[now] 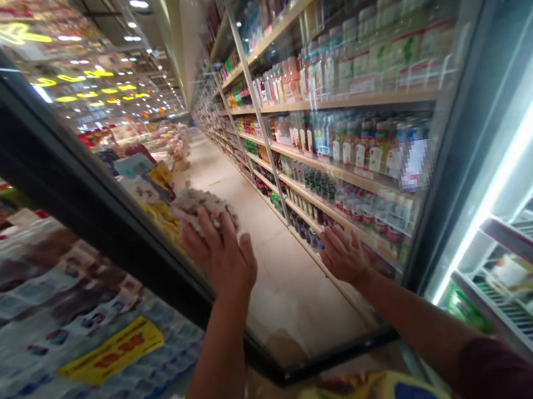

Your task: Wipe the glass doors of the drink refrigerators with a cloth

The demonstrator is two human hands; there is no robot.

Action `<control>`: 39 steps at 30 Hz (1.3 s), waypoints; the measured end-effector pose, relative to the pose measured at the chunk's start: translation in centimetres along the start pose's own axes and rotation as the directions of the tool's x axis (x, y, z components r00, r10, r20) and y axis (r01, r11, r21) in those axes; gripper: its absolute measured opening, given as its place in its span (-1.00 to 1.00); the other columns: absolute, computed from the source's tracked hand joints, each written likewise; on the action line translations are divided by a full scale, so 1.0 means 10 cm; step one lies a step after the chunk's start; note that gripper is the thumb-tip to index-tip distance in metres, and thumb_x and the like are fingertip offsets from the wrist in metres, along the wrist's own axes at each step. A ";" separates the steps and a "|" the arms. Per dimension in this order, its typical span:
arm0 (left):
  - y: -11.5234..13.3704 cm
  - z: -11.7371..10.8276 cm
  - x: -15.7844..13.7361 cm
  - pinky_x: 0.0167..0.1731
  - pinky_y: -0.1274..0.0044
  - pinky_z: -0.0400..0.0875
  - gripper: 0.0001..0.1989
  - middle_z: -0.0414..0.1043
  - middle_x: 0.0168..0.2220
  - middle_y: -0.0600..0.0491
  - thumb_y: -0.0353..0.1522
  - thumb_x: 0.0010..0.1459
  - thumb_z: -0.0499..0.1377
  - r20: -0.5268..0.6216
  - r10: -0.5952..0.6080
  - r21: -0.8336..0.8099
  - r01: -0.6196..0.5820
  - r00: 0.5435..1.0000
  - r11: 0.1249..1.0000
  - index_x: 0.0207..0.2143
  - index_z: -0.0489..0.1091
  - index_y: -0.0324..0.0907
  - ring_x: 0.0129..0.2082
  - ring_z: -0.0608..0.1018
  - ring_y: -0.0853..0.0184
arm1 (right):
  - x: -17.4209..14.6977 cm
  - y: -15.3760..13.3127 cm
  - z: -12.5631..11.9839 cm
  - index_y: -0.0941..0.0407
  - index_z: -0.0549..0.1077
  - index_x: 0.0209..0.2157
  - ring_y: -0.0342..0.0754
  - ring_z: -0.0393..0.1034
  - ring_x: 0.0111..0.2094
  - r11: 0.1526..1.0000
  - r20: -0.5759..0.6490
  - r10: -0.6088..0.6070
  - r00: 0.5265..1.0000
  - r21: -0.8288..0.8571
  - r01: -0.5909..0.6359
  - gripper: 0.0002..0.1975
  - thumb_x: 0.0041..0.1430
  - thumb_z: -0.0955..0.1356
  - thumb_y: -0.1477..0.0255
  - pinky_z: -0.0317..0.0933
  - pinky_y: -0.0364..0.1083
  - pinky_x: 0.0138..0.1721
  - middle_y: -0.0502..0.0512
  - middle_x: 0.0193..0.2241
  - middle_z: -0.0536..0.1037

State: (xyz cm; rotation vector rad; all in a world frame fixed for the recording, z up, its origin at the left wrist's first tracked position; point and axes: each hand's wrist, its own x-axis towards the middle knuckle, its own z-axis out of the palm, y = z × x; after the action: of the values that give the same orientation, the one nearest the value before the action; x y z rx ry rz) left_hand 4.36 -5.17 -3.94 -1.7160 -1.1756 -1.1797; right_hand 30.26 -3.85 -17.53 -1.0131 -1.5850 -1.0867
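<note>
I see the open glass door [290,155] swung across in front of both hands; the left hand [222,257] presses a crumpled cloth [201,206] against the pane and the right hand [342,256] lies flat on it, so nothing passes forward there. Its dark frame [59,165] bars the left side. To the right, past the lit edge strip [504,168], the cooler's wire shelves [512,315] stand open, though packets crowd them.
</note>
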 end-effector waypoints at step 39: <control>-0.09 0.22 -2.24 0.37 0.18 0.12 -0.64 0.57 0.05 -0.09 -0.28 0.26 0.18 0.277 0.132 -0.051 -0.122 0.952 0.991 0.09 0.51 0.01 0.14 0.54 0.10 | -0.01 0.01 -0.01 0.10 0.37 0.28 0.06 0.22 0.34 1.000 0.029 0.008 1.000 0.006 -0.008 -0.48 0.32 0.30 0.37 -0.25 0.11 0.47 0.20 0.14 0.55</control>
State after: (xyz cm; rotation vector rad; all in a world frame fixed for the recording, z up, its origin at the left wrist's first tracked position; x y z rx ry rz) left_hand 0.53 -9.02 -25.79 -2.0014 -1.1935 -0.9032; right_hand 30.43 -3.91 -17.64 -1.0346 -1.6051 -1.0654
